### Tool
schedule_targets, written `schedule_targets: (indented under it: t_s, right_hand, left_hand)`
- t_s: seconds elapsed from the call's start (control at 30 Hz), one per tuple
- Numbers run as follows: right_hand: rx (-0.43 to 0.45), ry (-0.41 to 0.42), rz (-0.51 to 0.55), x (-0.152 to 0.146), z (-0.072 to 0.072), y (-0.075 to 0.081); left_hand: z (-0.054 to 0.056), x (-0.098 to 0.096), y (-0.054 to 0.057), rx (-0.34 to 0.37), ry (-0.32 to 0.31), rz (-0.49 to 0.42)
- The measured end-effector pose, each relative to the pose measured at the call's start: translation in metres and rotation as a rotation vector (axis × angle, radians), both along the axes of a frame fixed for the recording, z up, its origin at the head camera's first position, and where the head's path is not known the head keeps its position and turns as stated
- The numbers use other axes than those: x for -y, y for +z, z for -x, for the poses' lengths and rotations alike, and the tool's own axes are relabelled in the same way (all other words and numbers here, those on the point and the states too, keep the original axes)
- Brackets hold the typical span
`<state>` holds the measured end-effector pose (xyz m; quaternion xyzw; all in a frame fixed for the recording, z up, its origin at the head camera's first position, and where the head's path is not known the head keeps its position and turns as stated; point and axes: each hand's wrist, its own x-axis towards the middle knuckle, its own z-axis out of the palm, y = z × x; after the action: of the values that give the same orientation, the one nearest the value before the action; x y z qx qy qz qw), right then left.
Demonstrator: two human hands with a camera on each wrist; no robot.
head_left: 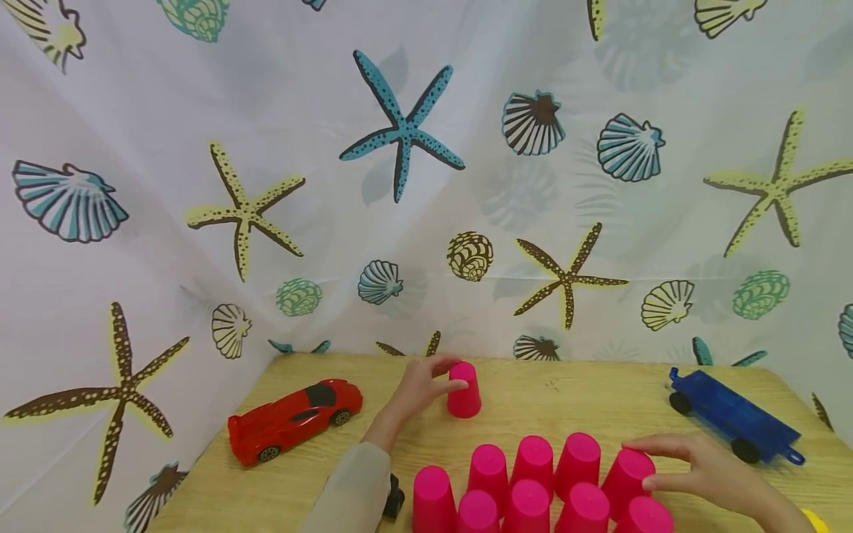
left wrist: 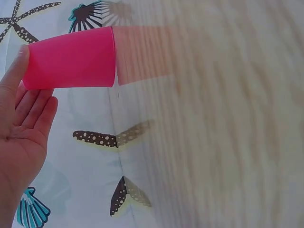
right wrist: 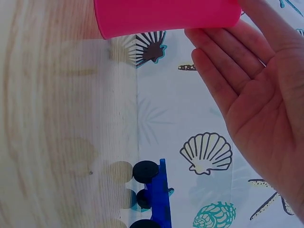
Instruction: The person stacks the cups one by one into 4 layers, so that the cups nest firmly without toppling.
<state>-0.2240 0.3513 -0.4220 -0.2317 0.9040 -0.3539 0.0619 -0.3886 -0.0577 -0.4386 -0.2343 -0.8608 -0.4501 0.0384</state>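
Toward the back of the table, my left hand [head_left: 421,386] pinches the narrow upper end of an upside-down pink cup [head_left: 464,403]. In the left wrist view, the thumb and fingers lie on either side of that cup [left wrist: 71,59], whose wide rim is at the tabletop. My right hand [head_left: 709,470] holds another upside-down pink cup [head_left: 625,480] between thumb and fingers, at the right end of a cluster of pink cups [head_left: 529,511]. This cup leans a little in the head view. The right wrist view shows its side [right wrist: 166,16] along the top edge.
A red toy car [head_left: 300,418] sits at the left of the wooden table [head_left: 566,396]. At the right stands a blue toy trailer [head_left: 733,414] with black wheels. A small black object [head_left: 394,500] lies beside the left sleeve. A shell-and-starfish curtain [head_left: 426,237] hangs behind.
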Motion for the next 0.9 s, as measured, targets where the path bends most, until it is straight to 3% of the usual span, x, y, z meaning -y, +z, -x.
schedule_targets:
  t_s: [0.53,0.7,0.9]
  right_hand:
    - [-0.004,-0.030,-0.016,0.002,0.000,-0.001]
    - [-0.014,-0.041,-0.004,0.000,-0.001,-0.002]
    - [-0.091,-0.144,-0.025,-0.007,-0.006,0.001]
  left_hand:
    - [0.003,0.000,-0.002,0.028,-0.004,0.008]
    - [0.005,0.001,-0.006,0.038,-0.039,0.003]
    - [0.002,0.011,-0.003,0.043,-0.004,-0.080]
